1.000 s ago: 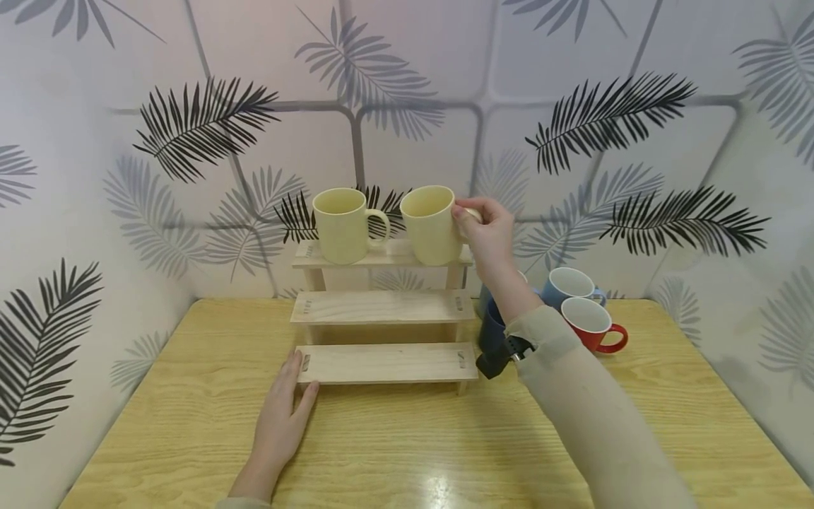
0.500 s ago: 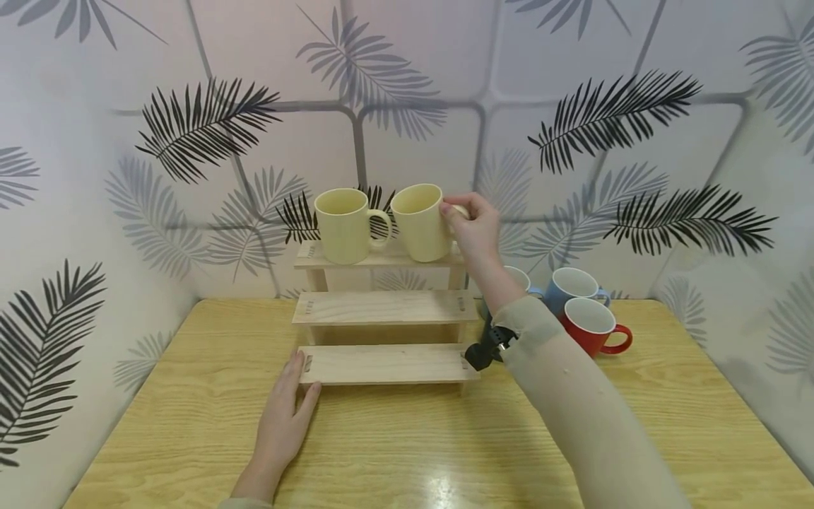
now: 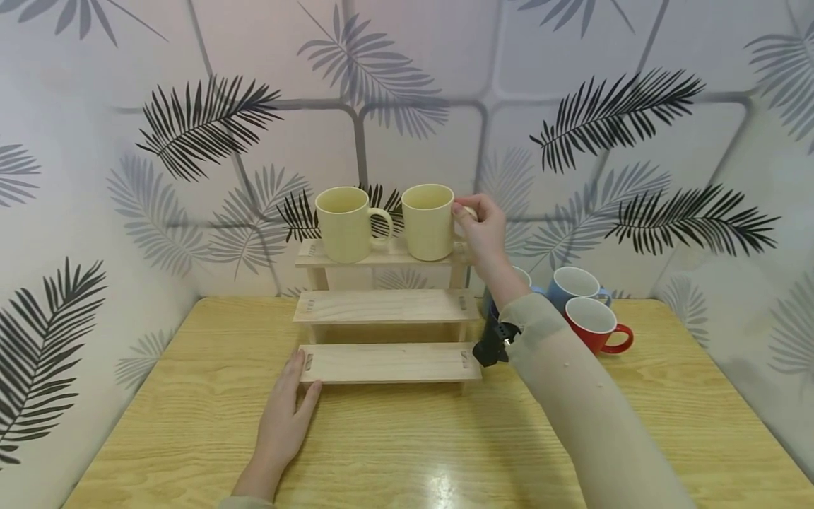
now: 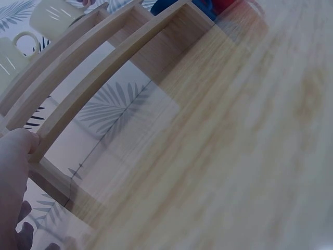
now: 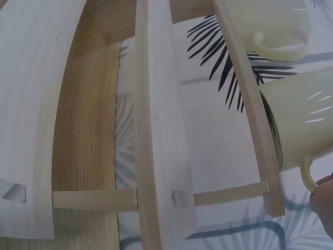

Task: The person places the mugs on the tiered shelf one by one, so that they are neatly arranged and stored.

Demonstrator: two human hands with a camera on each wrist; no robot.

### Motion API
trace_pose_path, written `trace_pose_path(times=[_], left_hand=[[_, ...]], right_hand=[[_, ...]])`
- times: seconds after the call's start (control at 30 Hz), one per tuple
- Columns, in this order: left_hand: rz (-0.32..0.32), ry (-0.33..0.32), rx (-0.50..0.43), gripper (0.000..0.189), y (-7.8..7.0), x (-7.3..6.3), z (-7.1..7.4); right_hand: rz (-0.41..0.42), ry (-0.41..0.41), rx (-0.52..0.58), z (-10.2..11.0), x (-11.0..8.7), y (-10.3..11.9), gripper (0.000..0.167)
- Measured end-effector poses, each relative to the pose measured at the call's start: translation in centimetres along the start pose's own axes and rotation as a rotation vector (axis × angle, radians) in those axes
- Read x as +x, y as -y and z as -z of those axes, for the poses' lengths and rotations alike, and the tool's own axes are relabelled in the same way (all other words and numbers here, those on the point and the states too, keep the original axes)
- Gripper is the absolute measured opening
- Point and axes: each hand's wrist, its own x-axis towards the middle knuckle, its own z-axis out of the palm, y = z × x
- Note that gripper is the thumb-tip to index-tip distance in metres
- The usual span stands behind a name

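Taking the three-step wooden rack (image 3: 381, 364) as the clock's centre in the head view, the right hand (image 3: 485, 230) is at about 1 o'clock, its thumb and fingers pinching the handle of the right yellow mug (image 3: 428, 226); that mug stands upright at the right part of the top board, handle toward 3 o'clock; whether its base fully bears on the board I cannot tell.

The left yellow mug (image 3: 345, 230) stands upright on the same board, at about 11 o'clock, its handle also toward 3 o'clock, with a narrow gap before its neighbour; the left hand (image 3: 286, 417) rests at 7 o'clock, fingers straight along the end of the lowest board, thumb spread from them and touching its front edge.

At about 3 o'clock on the desk (image 3: 381, 452) are a red mug (image 3: 588, 322), handle between 3 and 4 o'clock, and a light-blue mug (image 3: 562, 293) just behind it; nearer the rack, a dark-blue mug (image 3: 492, 316) is largely hidden by the right wrist, which wears a black device (image 3: 492, 345).
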Motion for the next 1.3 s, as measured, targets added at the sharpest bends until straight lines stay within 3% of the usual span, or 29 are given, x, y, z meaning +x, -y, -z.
trace_pose_path(times=[0.43, 0.53, 0.87, 1.07, 1.2, 1.3], left_hand=[[0.009, 0.007, -0.002, 0.065, 0.0, 0.0, -0.1], [0.011, 0.009, -0.006, 0.065, 0.0, 0.1, 0.0], [0.004, 0.016, -0.020, 0.065, -0.1, 0.1, 0.1], [0.003, 0.010, -0.017, 0.065, -0.2, 0.0, 0.3], [-0.008, 0.000, -0.010, 0.064, -0.3, 0.0, 0.3], [-0.012, 0.000, -0.011, 0.064, -0.3, -0.1, 0.2]], right_hand=[[-0.044, -0.020, 0.040, 0.7, -0.2, -0.5, 0.014], [-0.036, -0.019, 0.048, 0.8, -0.2, -0.6, 0.007], [-0.032, 0.044, 0.014, 1.3, -0.5, -0.8, 0.010], [0.004, 0.146, -0.176, 2.3, -1.2, -1.0, 0.041], [-0.010, 0.183, -0.203, 3.5, -2.0, -1.5, 0.058], [-0.003, 0.190, -0.214, 4.8, -2.9, -2.0, 0.059]])
